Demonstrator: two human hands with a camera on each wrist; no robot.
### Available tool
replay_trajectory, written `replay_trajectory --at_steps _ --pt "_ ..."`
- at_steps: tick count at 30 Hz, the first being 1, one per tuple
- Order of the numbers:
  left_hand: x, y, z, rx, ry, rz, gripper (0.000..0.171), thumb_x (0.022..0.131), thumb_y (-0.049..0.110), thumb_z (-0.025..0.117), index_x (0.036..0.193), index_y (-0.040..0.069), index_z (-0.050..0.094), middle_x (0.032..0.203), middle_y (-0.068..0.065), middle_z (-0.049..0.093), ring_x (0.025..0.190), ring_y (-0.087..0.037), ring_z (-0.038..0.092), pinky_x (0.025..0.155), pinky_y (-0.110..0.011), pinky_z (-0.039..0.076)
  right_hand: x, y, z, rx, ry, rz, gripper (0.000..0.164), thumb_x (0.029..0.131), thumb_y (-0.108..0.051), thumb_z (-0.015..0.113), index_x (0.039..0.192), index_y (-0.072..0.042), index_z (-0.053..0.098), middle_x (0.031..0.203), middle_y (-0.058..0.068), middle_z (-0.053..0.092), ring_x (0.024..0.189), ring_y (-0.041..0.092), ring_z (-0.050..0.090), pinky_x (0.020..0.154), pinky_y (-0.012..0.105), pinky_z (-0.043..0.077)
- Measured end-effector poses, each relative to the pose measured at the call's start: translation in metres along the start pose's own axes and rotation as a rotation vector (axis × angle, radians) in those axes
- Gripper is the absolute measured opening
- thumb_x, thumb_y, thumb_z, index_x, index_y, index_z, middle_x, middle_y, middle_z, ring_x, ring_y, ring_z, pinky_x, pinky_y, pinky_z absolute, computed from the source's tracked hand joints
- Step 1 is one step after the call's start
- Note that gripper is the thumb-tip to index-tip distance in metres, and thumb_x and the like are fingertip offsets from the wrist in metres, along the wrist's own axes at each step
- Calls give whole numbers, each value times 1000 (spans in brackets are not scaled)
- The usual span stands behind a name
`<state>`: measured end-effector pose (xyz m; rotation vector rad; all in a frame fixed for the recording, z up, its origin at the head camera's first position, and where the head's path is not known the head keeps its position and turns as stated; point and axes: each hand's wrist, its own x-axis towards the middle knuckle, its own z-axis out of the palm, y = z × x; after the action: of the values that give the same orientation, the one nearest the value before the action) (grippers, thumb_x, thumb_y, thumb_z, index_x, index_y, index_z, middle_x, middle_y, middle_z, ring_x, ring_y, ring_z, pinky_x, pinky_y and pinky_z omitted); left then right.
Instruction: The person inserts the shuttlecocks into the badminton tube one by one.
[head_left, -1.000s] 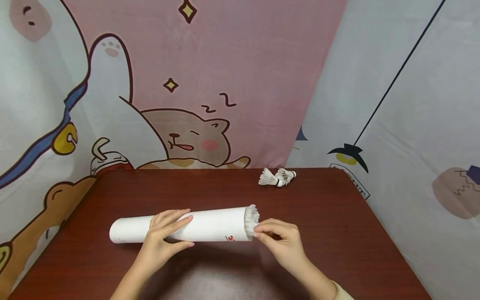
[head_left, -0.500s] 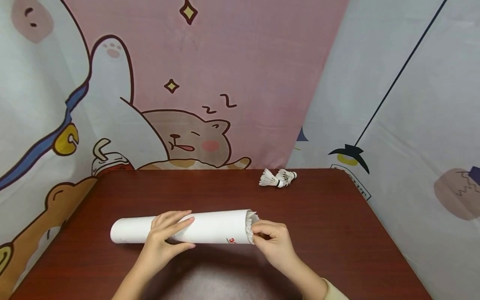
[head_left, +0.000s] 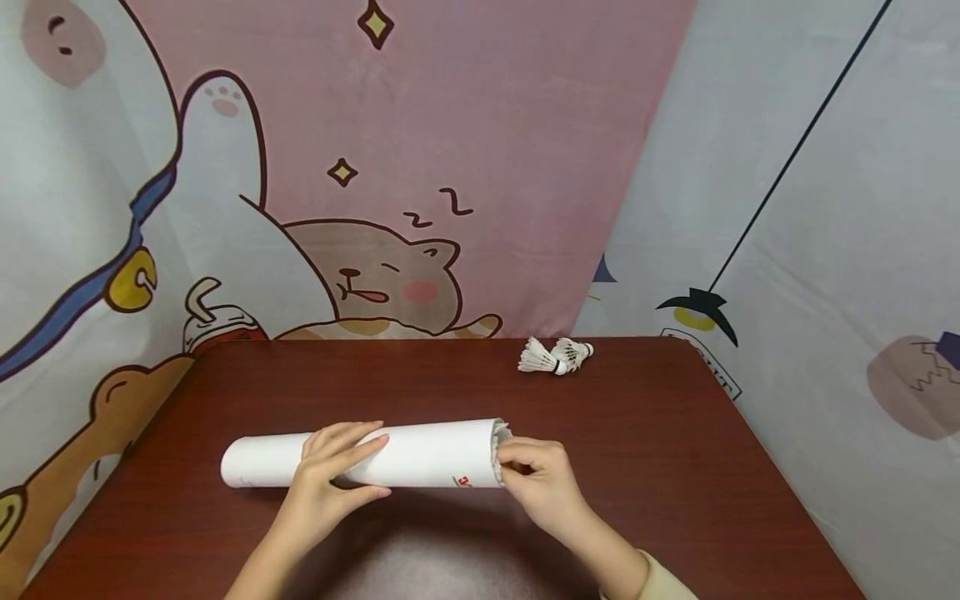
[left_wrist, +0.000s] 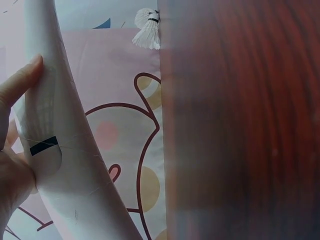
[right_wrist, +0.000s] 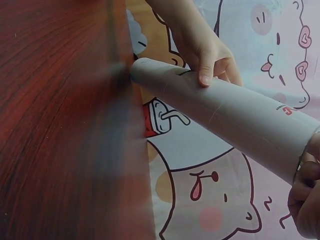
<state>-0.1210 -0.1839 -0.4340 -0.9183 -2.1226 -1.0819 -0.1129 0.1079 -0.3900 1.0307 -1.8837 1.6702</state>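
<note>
A long white shuttlecock tube (head_left: 442,454) lies sideways over the table, its mouth facing right. My left hand (head_left: 326,475) grips it around the middle, thumb on the near side and fingers over the top; the left wrist view shows the thumb along the tube wall (left_wrist: 75,175). At the mouth, my right hand (head_left: 543,482) pinches a shuttlecock, whose white feather edge (head_left: 502,432) shows just inside the rim; the rest of it is hidden in the tube. In the right wrist view the curled right fingers (right_wrist: 306,200) are right at the rim.
Two white shuttlecocks (head_left: 538,357) lie together near the back edge of the dark red-brown table (head_left: 660,467). Behind the table hangs a cloth (head_left: 510,167) with cartoon animals, and pale cloth continues at both sides.
My right hand has moved left toward the tube, and the shuttlecock's feathers have slid mostly inside the mouth. The left hand keeps its grip; the tube has hardly shifted.
</note>
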Motion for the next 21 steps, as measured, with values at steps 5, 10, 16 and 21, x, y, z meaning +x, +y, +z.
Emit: replay_trajectory --at_steps 5,10,16,21 --pt "0 0 0 3 -7 -5 70 54 13 90 120 10 68 125 -13 61 114 -29 47 103 -37 19 0 4 0 -25 -17 30 32 60 32 57 70 3 66 66 10 59 60 3 46 44 19 38" --pt "-1 1 0 4 -17 -15 69 55 13 90 121 11 68 126 -11 61 115 -28 47 103 -37 18 -8 23 -3 -23 -55 73 34 59 31 58 68 -1 65 65 7 58 55 3 42 42 18 34" --pt "-1 0 1 -9 -18 -13 69 55 14 90 121 11 68 126 -11 61 116 -28 46 103 -36 19 -9 24 -12 65 -131 68 34 60 32 60 71 0 66 69 11 61 64 4 52 48 21 44" --pt "-1 -1 1 -17 -13 -1 70 54 14 90 120 10 68 125 -12 61 116 -28 47 103 -36 19 -9 26 -17 139 -182 45 33 62 32 61 77 3 68 74 15 64 72 6 57 51 25 49"
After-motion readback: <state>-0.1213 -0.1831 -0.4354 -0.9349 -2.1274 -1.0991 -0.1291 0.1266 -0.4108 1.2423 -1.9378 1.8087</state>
